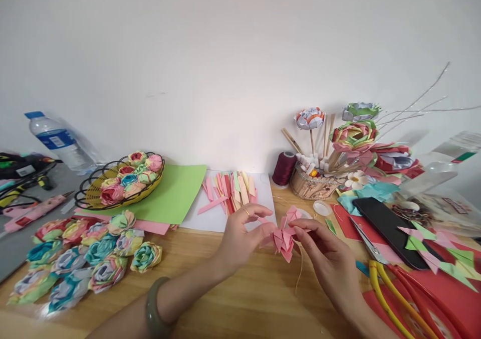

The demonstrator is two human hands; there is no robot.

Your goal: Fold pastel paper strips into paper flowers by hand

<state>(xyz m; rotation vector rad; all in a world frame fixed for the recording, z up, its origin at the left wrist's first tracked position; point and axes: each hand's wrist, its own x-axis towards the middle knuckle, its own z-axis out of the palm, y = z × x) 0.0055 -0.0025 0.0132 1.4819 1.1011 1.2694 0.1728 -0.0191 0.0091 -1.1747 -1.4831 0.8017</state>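
We pinch the pink paper flower (pixel 283 239) in the right hand (pixel 326 249); left hand (pixel 244 232) at its other side, grip unclear. Risk: uneven tugging could loosen it; string (pixel 299 274) beside the right hand could snag

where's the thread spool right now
In the head view, the dark maroon thread spool stands right of centre near the wall, just left of the container of sticks, farther back than the pink folded paper.

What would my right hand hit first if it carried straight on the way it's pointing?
Your right hand would meet the pink folded paper first, which it appears to be pinching. Beyond that, probably your left hand, though depth is unclear.
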